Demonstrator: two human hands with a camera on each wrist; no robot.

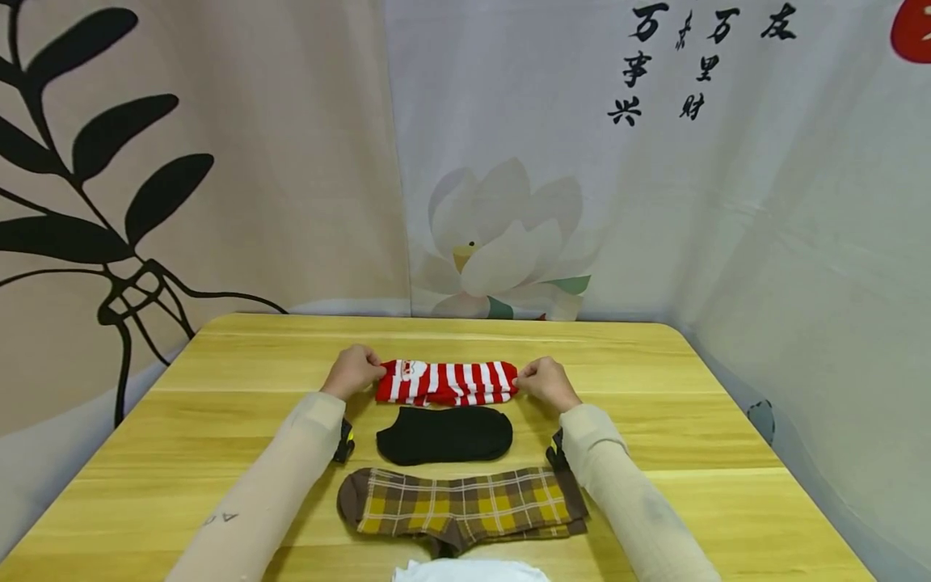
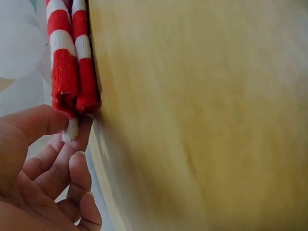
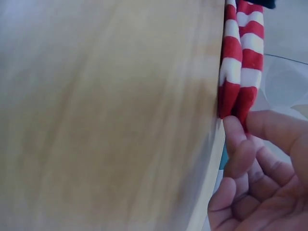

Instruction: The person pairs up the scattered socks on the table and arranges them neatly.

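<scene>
A red and white striped sock (image 1: 452, 383), its layers lying one on the other, stretches crosswise between both hands near the table's far side. My left hand (image 1: 354, 371) pinches its left end, where a white face-like pattern shows. In the left wrist view, the thumb and forefinger of the left hand (image 2: 48, 163) grip a small white tuft at the sock's end (image 2: 65, 79). At the other end, my right hand (image 1: 550, 383) pinches the red tip between thumb and forefinger. The right wrist view shows the right hand (image 3: 264, 168) at that end of the sock (image 3: 250, 62).
Just nearer than the striped sock lies a black ankle sock (image 1: 445, 435). A brown and yellow plaid sock pair (image 1: 465, 503) is closer still, and a white cloth item (image 1: 471, 571) shows at the bottom edge. All rest on a wooden table (image 1: 698, 485) before a printed curtain (image 1: 291, 162).
</scene>
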